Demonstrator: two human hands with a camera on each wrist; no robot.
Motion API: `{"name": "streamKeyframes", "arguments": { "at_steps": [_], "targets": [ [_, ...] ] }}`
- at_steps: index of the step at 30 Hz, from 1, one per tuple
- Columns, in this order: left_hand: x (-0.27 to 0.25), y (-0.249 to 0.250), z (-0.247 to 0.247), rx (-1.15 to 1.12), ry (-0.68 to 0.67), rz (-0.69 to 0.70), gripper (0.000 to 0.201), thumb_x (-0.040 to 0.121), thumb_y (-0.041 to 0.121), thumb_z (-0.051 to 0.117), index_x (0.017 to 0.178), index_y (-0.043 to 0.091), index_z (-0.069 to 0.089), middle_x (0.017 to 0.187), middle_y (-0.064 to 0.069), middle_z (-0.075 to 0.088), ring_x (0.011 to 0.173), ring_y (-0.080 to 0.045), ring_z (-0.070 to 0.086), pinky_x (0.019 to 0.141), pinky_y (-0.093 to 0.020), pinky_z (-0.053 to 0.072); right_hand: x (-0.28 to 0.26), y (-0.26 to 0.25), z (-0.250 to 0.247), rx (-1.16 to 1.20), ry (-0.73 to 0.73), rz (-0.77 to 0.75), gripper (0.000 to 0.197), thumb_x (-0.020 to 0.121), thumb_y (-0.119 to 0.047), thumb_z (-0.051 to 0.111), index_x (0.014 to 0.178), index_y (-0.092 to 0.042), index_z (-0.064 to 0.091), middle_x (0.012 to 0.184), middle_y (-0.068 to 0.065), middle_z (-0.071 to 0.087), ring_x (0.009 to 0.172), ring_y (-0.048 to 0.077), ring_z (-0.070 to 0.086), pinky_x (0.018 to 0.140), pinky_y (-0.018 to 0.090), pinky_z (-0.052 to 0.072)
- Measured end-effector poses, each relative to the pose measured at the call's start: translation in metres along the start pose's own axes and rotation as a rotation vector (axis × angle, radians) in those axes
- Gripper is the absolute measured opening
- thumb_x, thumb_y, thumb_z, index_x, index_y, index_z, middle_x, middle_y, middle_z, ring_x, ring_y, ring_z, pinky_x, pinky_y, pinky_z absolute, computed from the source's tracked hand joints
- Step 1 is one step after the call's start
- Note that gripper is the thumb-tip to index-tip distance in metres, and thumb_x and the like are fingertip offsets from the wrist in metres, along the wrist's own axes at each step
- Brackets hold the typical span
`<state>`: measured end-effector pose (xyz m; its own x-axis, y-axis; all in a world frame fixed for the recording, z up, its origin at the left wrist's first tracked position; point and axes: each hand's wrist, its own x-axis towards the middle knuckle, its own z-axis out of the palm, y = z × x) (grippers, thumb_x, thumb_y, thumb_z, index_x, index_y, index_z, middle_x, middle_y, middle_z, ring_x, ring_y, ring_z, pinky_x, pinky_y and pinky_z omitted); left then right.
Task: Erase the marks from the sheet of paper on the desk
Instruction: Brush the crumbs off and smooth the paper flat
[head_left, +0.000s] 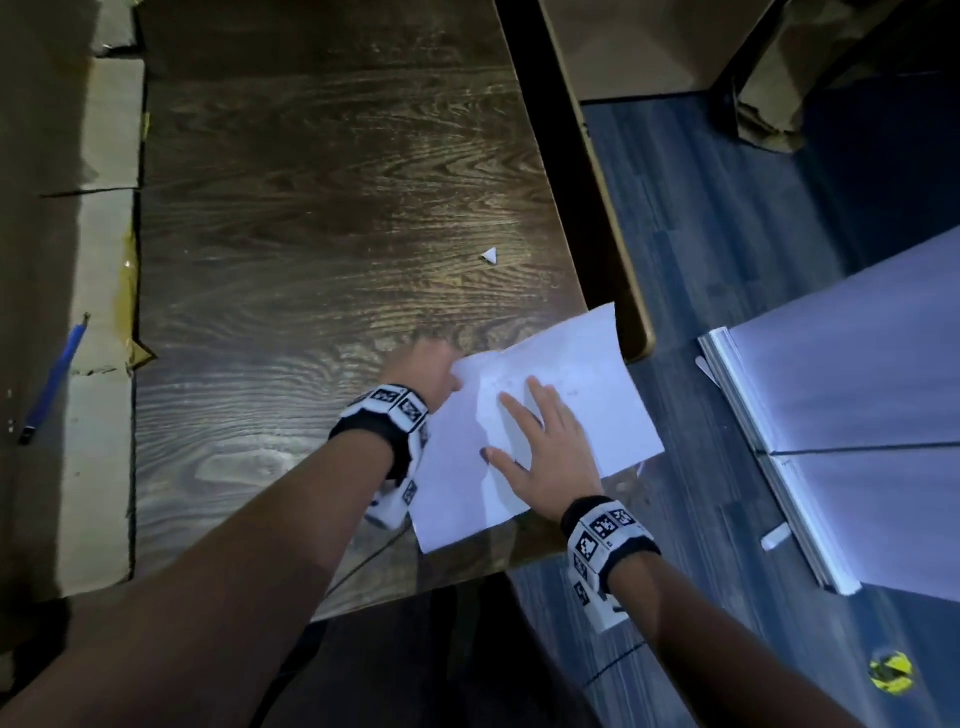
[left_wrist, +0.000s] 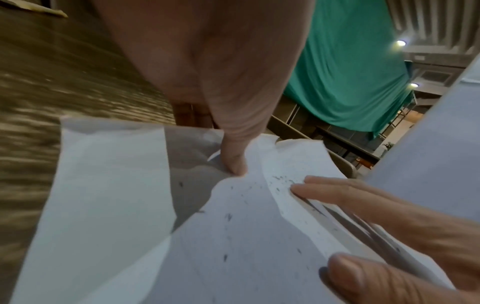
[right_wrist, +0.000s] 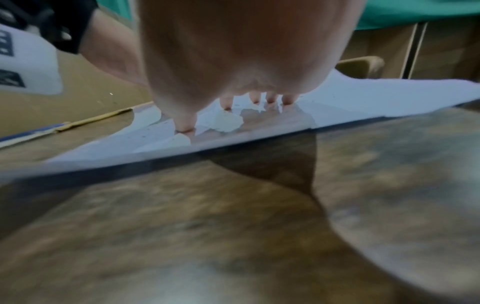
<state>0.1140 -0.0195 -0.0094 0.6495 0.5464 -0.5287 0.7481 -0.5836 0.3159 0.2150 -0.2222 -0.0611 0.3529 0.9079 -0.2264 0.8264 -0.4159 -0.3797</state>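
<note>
The wooden desk (head_left: 322, 218) fills most of the head view, and the sheet of paper (head_left: 571, 364) lies creased at its near right corner, its far right part hanging past the edge over the floor.

Both forearms reach in from below. The right hand (head_left: 550, 452) lies flat, palm down, on the middle of the sheet — fingers straight and spread, thumb out toward the left; in the right wrist view the fingertips (right_wrist: 271, 100) press on the paper. The left hand (head_left: 423, 371) sits at the sheet's far left edge, back of the hand up. The left wrist view shows its thumb (left_wrist: 235, 160) pressed down on that edge, with the paper buckled beside it; the other fingers are hidden, so whether they grip from beneath cannot be told.

Small dark specks (left_wrist: 281, 181) lie scattered on the paper between the thumb and the right hand's fingers.

A blue pen (head_left: 52, 379) lies on cardboard far left, and a small white scrap (head_left: 490, 255) — a triangle — rests on the bare wood beyond the sheet.
</note>
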Motion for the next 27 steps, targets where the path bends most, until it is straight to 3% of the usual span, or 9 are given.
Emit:
{"name": "streamKeyframes", "arguments": {
  "at_steps": [4, 7, 9, 12, 15, 18, 21, 24, 27],
  "targets": [
    [0.005, 0.015, 0.008, 0.028, 0.240, 0.087, 0.039, 0.094, 0.023, 0.063, 0.133, 0.020, 0.054, 0.130, -0.006, 0.052, 0.121, -0.028, 0.047, 0.097, -0.040, 0.039, -0.003, 0.013, -0.009, -0.077, -0.013, 0.132, 0.073, 0.092, -0.074, 0.031, 0.155, -0.040, 0.014, 0.166, -0.005, -0.002, 0.153, 0.019, -0.004, 0.124, 0.044, 0.011],
    [-0.009, 0.010, 0.013, 0.028, 0.312, 0.172, 0.045, 0.091, 0.034, 0.066, 0.132, 0.020, 0.053, 0.130, -0.005, 0.045, 0.119, -0.026, 0.042, 0.097, -0.039, 0.035, -0.013, 0.014, -0.007, -0.071, 0.021, 0.205, 0.074, 0.093, -0.073, 0.031, 0.156, -0.037, 0.012, 0.166, -0.002, -0.002, 0.153, 0.022, -0.003, 0.124, 0.045, 0.011],
    [-0.020, 0.002, 0.022, 0.049, 0.219, 0.270, 0.061, 0.089, 0.052, 0.064, 0.139, 0.019, 0.051, 0.139, -0.006, 0.040, 0.126, -0.026, 0.039, 0.101, -0.040, 0.036, -0.021, 0.011, -0.003, -0.065, 0.064, 0.237, 0.075, 0.093, -0.072, 0.033, 0.156, -0.035, 0.016, 0.166, 0.002, 0.004, 0.153, 0.025, 0.003, 0.123, 0.046, 0.016],
    [-0.035, -0.016, 0.044, 0.157, -0.034, 0.322, 0.106, 0.081, 0.074, 0.058, 0.159, 0.020, 0.012, 0.166, 0.001, 0.005, 0.150, -0.021, 0.010, 0.119, -0.044, 0.023, -0.030, 0.006, -0.002, -0.078, 0.067, 0.281, 0.075, 0.093, -0.071, 0.033, 0.156, -0.033, 0.017, 0.166, 0.003, 0.006, 0.153, 0.027, 0.006, 0.121, 0.047, 0.017],
    [-0.044, -0.024, 0.060, 0.137, -0.051, 0.275, 0.125, 0.075, 0.079, 0.060, 0.158, 0.021, -0.012, 0.164, 0.008, -0.021, 0.152, -0.015, -0.013, 0.123, -0.044, 0.012, -0.029, 0.003, -0.004, -0.038, 0.101, 0.289, 0.073, 0.093, -0.069, 0.037, 0.154, -0.033, 0.021, 0.166, 0.003, 0.009, 0.152, 0.026, 0.009, 0.120, 0.045, 0.019],
    [-0.047, -0.027, 0.064, 0.081, -0.012, 0.194, 0.132, 0.071, 0.082, 0.061, 0.157, 0.019, -0.017, 0.162, 0.008, -0.028, 0.150, -0.013, -0.022, 0.122, -0.041, 0.006, -0.007, -0.009, -0.001, 0.027, 0.149, 0.144, 0.064, 0.098, -0.056, 0.042, 0.154, -0.030, 0.026, 0.165, 0.004, 0.013, 0.152, 0.027, 0.010, 0.120, 0.044, 0.019],
    [-0.050, -0.030, 0.067, 0.063, 0.011, 0.168, 0.135, 0.068, 0.083, 0.061, 0.157, 0.017, -0.015, 0.161, 0.008, -0.029, 0.150, -0.010, -0.021, 0.122, -0.036, 0.003, 0.025, -0.040, 0.013, -0.019, 0.037, 0.008, 0.060, 0.102, -0.052, 0.030, 0.157, -0.033, 0.014, 0.166, 0.000, -0.002, 0.153, 0.022, -0.004, 0.124, 0.044, 0.007],
    [-0.051, -0.033, 0.066, 0.070, 0.001, 0.175, 0.139, 0.064, 0.084, 0.064, 0.157, 0.017, -0.017, 0.161, 0.007, -0.030, 0.150, -0.009, -0.020, 0.123, -0.034, 0.004, 0.034, -0.049, 0.023, -0.090, -0.036, -0.022, 0.061, 0.103, -0.053, 0.021, 0.157, -0.033, 0.004, 0.165, -0.003, -0.011, 0.152, 0.018, -0.012, 0.124, 0.044, -0.003],
    [-0.049, -0.037, 0.063, 0.095, -0.040, 0.191, 0.143, 0.061, 0.086, 0.063, 0.156, 0.017, -0.018, 0.160, 0.006, -0.032, 0.150, -0.011, -0.020, 0.123, -0.035, 0.006, 0.021, -0.014, 0.014, -0.085, 0.018, 0.057, 0.058, 0.103, -0.051, 0.016, 0.157, -0.035, 0.003, 0.165, -0.005, -0.009, 0.152, 0.017, -0.010, 0.124, 0.043, -0.003]
  ]
}}
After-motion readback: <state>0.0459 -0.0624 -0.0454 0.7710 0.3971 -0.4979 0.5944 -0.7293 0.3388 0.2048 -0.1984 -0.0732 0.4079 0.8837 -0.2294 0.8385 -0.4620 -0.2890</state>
